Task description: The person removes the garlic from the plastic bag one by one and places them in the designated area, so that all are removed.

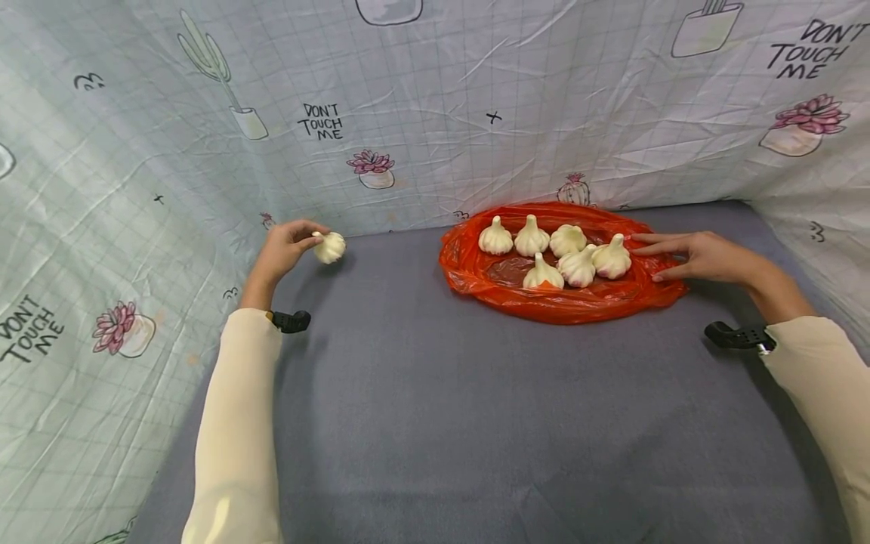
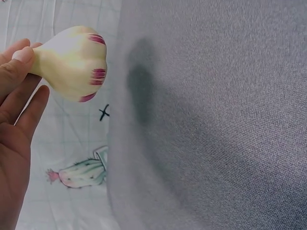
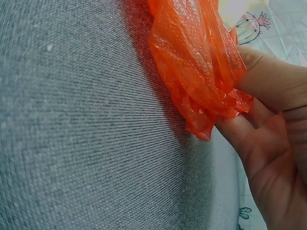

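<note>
At the left, the left hand pinches a garlic bulb by its stem between thumb and fingers. In the left wrist view the bulb, pale with purple streaks, is held clear of the table and casts a shadow on it. An opened red plastic bag lies at the back right with several garlic bulbs in it, mostly stem up. At the bag's right end, the right hand grips its gathered edge. The right wrist view has the crumpled plastic between thumb and fingers.
A grey cloth-covered table spreads out in front of both arms. Printed fabric with cactus drawings hangs along the back and both sides. Each wrist carries a black camera mount.
</note>
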The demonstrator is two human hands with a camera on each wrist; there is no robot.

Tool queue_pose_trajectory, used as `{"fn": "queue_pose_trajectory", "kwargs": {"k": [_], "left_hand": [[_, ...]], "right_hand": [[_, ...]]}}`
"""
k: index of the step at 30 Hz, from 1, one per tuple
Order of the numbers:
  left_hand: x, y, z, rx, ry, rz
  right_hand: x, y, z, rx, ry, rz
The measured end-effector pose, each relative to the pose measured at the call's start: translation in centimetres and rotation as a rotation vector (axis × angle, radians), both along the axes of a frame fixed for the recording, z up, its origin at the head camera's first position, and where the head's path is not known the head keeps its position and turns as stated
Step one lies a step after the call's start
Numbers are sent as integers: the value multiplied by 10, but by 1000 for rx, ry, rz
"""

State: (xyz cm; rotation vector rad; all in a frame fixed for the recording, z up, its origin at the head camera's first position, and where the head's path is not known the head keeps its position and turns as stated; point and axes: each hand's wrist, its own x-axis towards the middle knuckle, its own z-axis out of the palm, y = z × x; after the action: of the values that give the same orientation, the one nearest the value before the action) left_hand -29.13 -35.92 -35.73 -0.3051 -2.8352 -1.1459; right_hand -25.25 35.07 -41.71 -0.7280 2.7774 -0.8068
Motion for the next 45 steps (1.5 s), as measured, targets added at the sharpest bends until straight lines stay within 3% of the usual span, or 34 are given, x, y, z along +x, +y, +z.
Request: {"fn": "queue_pose_trajectory", "kwargs": {"k": [15,21,29,35,41,45], "left_hand": [[-7,-6,-19,-40,-42,35],[-4,-5,-28,-18,-68,45],[0,-4,-35,-6,-42,90],[-1,13,-22,122,33,39],[-1,55,8,76,141,-121],[2,80,19,83,183,-210]], "right_hand": [[1,0,0,-22,-25,-1],[0,-1,0,-14,-43,-9],[0,-1,-1,-17,-22,-4],[0,0,-1,-8,-30,-3],[1,0,0,2,-39,-15],[1,-1,-1,-2,-17,-2]]}}
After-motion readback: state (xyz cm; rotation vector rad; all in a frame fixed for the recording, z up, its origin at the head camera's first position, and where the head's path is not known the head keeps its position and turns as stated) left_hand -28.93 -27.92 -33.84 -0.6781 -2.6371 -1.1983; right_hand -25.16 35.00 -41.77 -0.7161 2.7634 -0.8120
